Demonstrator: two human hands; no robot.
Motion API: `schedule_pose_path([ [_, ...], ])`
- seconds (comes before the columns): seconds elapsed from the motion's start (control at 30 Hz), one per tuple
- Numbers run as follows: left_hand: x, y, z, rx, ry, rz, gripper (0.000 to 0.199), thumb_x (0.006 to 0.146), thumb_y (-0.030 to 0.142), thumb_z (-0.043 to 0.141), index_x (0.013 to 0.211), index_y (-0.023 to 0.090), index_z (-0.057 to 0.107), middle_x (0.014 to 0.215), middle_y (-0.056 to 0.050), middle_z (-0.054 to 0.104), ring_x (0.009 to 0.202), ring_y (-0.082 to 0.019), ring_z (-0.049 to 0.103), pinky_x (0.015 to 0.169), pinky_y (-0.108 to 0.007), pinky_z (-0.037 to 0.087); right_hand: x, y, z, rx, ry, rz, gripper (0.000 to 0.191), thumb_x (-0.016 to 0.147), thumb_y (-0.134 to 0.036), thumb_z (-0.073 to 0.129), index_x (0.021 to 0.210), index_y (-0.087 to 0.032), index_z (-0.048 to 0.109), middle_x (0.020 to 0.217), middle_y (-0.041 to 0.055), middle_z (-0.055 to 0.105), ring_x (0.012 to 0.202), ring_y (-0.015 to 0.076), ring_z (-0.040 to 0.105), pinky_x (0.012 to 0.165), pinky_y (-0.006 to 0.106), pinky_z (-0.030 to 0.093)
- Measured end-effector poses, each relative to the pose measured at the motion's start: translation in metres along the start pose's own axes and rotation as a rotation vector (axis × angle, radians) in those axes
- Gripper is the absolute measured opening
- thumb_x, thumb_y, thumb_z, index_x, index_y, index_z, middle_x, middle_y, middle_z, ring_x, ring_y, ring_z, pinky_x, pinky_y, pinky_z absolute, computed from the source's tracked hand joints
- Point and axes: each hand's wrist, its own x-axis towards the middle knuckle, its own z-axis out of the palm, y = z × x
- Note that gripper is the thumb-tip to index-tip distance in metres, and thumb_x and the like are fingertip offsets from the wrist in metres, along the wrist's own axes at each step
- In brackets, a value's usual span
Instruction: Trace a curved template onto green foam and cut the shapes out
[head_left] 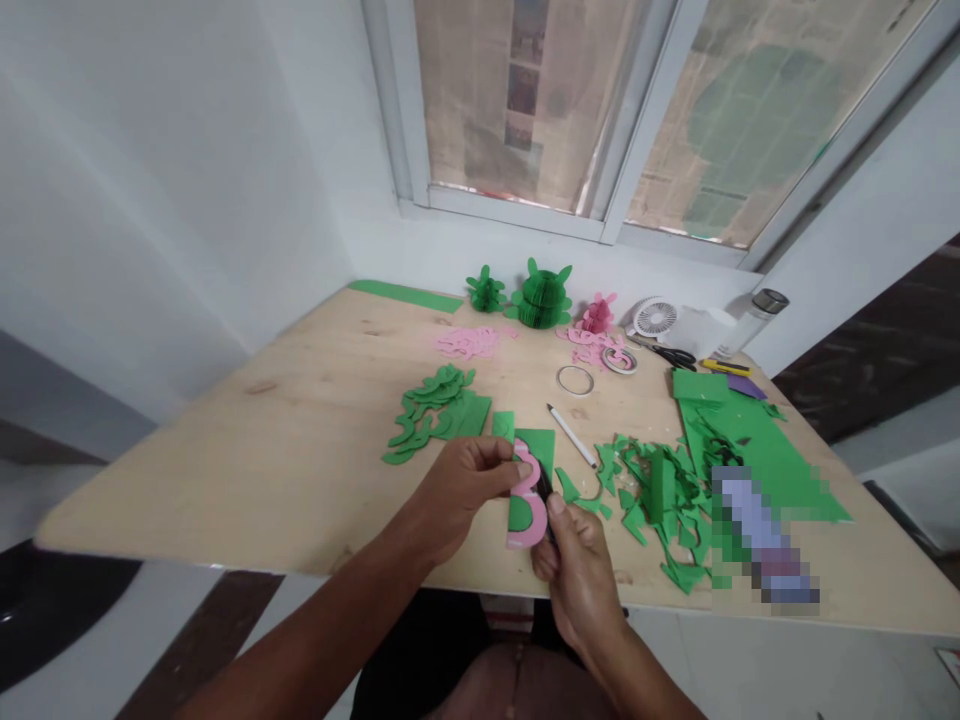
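Observation:
My left hand (480, 480) pinches a pink curved paper template (532, 520) laid over a piece of green paper (536, 445), near the table's front edge. My right hand (574, 545) is closed around a dark tool (546, 482), apparently a black pen or scissors, which touches the right side of the template; its far end is partly hidden. Left of my hands lies a pile of green curved cutouts (431, 405). Green paper scraps (660, 490) are heaped to the right. A white pen (571, 436) rests just beyond my right hand.
Green paper figures (544, 295) and a pink one (598, 314) stand at the back. Pink cutouts (469, 342), tape rolls (619, 360), black scissors (675, 356), a small fan (655, 318), a bottle (754, 322), a yellow cutter (726, 368) and green sheets (787, 455) lie or stand around.

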Motion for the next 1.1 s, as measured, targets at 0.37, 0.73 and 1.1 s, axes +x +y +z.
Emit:
schedule_pose_path([
  [0.37,-0.002,0.004,-0.004,0.073,-0.003,-0.001,0.014,0.06,0.026,0.075,0.059,0.015,0.067,0.059,0.0,0.062,0.058,-0.011,0.052,0.059,-0.023,0.043,-0.001,-0.006,-0.001,-0.098,-0.021,-0.029,0.055,0.074,-0.059,0.063,0.045,-0.02,0.038,0.039,-0.0083,0.029,0.038,0.0054,0.019,0.038,0.023,0.013],
  [0.73,0.0,0.009,-0.008,0.136,-0.034,0.003,0.015,0.062,0.027,0.073,0.057,0.015,0.066,0.058,-0.002,0.064,0.056,-0.012,0.054,0.056,-0.024,0.042,0.003,-0.011,-0.004,-0.166,-0.072,-0.035,0.057,0.074,-0.06,0.061,0.043,-0.02,0.036,0.04,-0.0079,0.027,0.039,0.0058,0.019,0.039,0.023,0.012],
  [1.1,0.001,0.01,-0.008,0.167,-0.052,0.03,0.018,0.062,0.03,0.073,0.056,0.015,0.064,0.057,-0.001,0.062,0.055,-0.012,0.052,0.055,-0.024,0.04,0.002,-0.011,0.003,-0.091,-0.047,-0.023,0.054,0.072,-0.059,0.064,0.046,-0.02,0.038,0.039,-0.0084,0.03,0.038,0.0049,0.019,0.038,0.022,0.012],
])
